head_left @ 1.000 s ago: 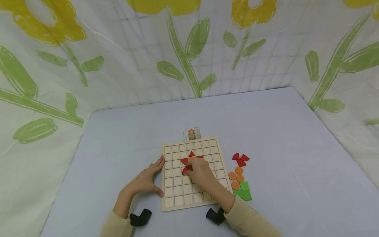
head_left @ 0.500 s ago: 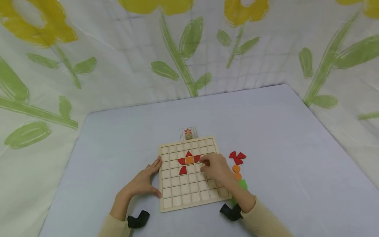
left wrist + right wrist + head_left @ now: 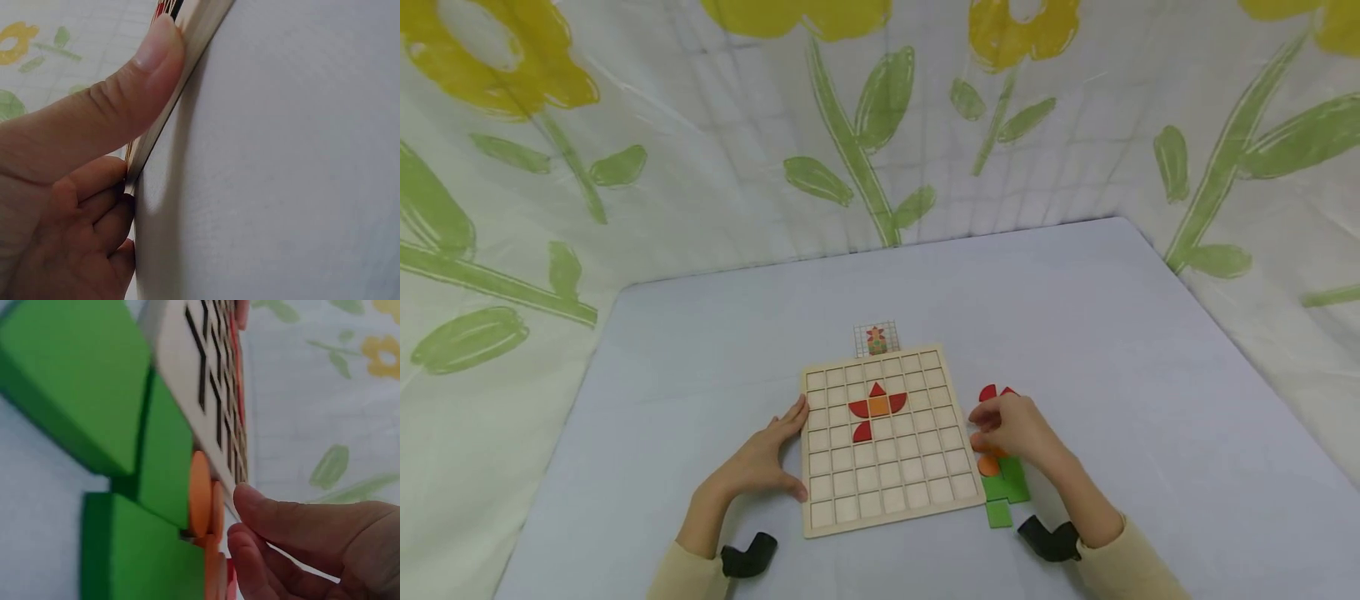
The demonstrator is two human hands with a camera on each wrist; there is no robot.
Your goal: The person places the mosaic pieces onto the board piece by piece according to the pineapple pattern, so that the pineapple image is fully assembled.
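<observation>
My left hand (image 3: pixel 763 458) is spread along the left edge of a wooden grid board (image 3: pixel 895 515); in the left wrist view its thumb (image 3: pixel 156 53) presses the board's side. Set in the grid are a red triangle (image 3: pixel 877 389), an orange square (image 3: pixel 878 406) and several red quarter-circles (image 3: pixel 862 431). Off the board's right side, my right hand (image 3: pixel 1022 429) hovers among loose pieces, covering some. Its thumb and forefinger are bent near each other with no piece visible between them. Orange discs (image 3: pixel 200 494) lie just beyond those fingertips.
Green squares (image 3: pixel 999 513) lie by the board's lower right corner. Red pieces (image 3: pixel 988 392) show just past the right hand. A small pattern card (image 3: pixel 876 337) lies at the board's far edge. A flower-printed cloth (image 3: pixel 850 125) hangs behind the table.
My right hand has moved right, off the board to the loose pieces, uncovering the orange square and the red quarter-circles in the grid. My left hand stays at the board's edge.
</observation>
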